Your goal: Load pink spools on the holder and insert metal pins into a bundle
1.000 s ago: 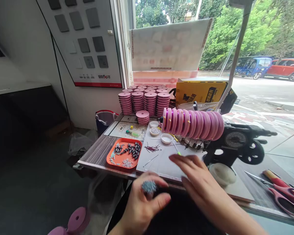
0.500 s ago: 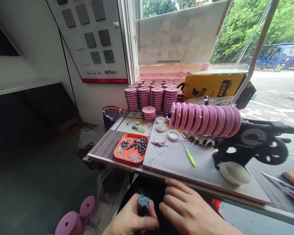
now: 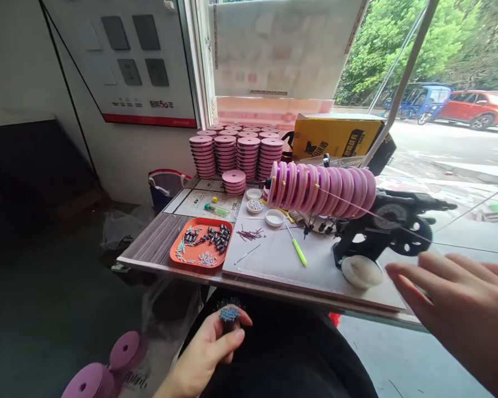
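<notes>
My left hand (image 3: 209, 342) is closed around a bundle of thin strands with blue tips (image 3: 229, 314), held upright above my dark-clothed lap. Stretched out at the right, my right hand (image 3: 460, 293) is in front of the table, back up, its fingers extended and nothing visible in them. Nearest to it are a white bowl (image 3: 362, 272) and a black geared machine (image 3: 392, 218). A row of pink spools (image 3: 323, 189) extends left from the machine. One thin line (image 3: 348, 203) runs from these spools toward the right, passing above my right hand; its far end is unclear.
An orange tray (image 3: 175, 255) holds black and silver small parts. Beside it, a green-handled hook tool (image 3: 299, 252) and small white dishes (image 3: 275, 218) lie on a pale board (image 3: 274, 276). Pink spool stacks (image 3: 236, 157) and a yellow box (image 3: 336, 138) stand behind.
My right hand has moved from beside the left out to the far right. The left keeps the bundle. The view has shifted right, and the thin line from the spools now shows.
</notes>
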Action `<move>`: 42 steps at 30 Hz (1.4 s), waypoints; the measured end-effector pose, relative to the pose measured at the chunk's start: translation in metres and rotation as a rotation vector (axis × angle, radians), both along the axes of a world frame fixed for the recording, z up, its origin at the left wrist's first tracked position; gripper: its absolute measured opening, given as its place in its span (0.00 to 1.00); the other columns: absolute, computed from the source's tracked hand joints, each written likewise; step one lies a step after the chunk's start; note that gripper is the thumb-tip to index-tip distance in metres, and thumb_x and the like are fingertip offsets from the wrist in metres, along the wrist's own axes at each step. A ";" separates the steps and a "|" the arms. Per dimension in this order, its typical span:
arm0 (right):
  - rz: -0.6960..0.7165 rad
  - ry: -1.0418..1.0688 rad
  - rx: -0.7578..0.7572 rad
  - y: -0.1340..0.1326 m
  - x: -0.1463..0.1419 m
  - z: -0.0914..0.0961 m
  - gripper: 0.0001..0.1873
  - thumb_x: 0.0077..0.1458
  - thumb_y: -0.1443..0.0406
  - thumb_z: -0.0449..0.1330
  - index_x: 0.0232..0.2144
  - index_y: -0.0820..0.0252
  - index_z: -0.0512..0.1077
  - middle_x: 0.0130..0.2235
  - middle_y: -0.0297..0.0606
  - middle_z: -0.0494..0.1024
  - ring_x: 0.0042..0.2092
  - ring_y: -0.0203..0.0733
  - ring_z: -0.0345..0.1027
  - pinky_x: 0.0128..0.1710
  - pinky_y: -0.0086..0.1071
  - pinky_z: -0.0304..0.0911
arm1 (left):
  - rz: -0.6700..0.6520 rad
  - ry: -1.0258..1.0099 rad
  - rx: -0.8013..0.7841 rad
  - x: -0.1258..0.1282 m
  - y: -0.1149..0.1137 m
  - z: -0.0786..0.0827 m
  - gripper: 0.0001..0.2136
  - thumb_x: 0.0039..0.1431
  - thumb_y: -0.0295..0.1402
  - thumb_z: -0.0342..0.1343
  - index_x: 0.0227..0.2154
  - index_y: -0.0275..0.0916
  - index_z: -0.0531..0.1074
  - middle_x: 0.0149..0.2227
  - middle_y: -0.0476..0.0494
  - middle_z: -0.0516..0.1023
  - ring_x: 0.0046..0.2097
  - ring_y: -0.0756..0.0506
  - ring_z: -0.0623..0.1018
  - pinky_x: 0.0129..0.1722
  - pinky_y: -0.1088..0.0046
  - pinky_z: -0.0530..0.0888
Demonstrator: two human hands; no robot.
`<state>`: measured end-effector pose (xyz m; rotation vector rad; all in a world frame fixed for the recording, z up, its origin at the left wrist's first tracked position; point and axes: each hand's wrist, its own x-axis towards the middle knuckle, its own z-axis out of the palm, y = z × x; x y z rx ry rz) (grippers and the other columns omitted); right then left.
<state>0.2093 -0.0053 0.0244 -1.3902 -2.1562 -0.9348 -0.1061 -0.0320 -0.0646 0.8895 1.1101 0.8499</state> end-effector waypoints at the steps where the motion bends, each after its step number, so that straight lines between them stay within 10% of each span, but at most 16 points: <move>1: 0.003 -0.043 -0.023 0.004 0.004 -0.002 0.28 0.64 0.59 0.39 0.15 0.56 0.63 0.17 0.34 0.60 0.23 0.40 0.54 0.27 0.36 0.51 | -0.009 -0.054 -0.007 0.005 -0.001 0.002 0.16 0.44 0.42 0.63 0.34 0.38 0.75 0.23 0.53 0.61 0.24 0.54 0.56 0.22 0.77 0.55; 8: 0.403 0.145 -0.238 0.013 -0.006 -0.015 0.20 0.62 0.59 0.47 0.19 0.55 0.65 0.16 0.33 0.65 0.17 0.32 0.58 0.15 0.29 0.53 | 0.044 -0.369 -0.108 0.027 -0.007 0.012 0.14 0.47 0.40 0.62 0.34 0.38 0.69 0.18 0.56 0.60 0.21 0.55 0.53 0.21 0.79 0.52; 15: 0.588 0.646 -0.616 -0.022 -0.081 -0.035 0.04 0.57 0.67 0.55 0.29 0.56 0.67 0.22 0.29 0.71 0.22 0.29 0.66 0.20 0.19 0.62 | 0.170 -0.303 -0.171 0.032 -0.005 0.017 0.21 0.43 0.46 0.63 0.23 0.39 0.57 0.16 0.61 0.54 0.19 0.57 0.45 0.17 0.81 0.44; 22: 0.555 0.772 -0.264 -0.022 -0.132 -0.077 0.04 0.54 0.72 0.55 0.30 0.59 0.67 0.22 0.30 0.71 0.21 0.30 0.62 0.22 0.25 0.58 | 0.276 -0.316 -0.139 0.031 -0.005 0.012 0.18 0.45 0.41 0.62 0.21 0.38 0.57 0.16 0.60 0.53 0.20 0.57 0.47 0.17 0.81 0.46; 42: 0.528 0.771 -0.169 -0.019 -0.141 -0.081 0.05 0.53 0.72 0.55 0.28 0.60 0.67 0.20 0.29 0.69 0.19 0.30 0.59 0.22 0.27 0.54 | 0.282 0.210 0.280 0.029 -0.012 0.002 0.10 0.55 0.39 0.55 0.26 0.38 0.65 0.24 0.52 0.62 0.27 0.51 0.62 0.27 0.77 0.62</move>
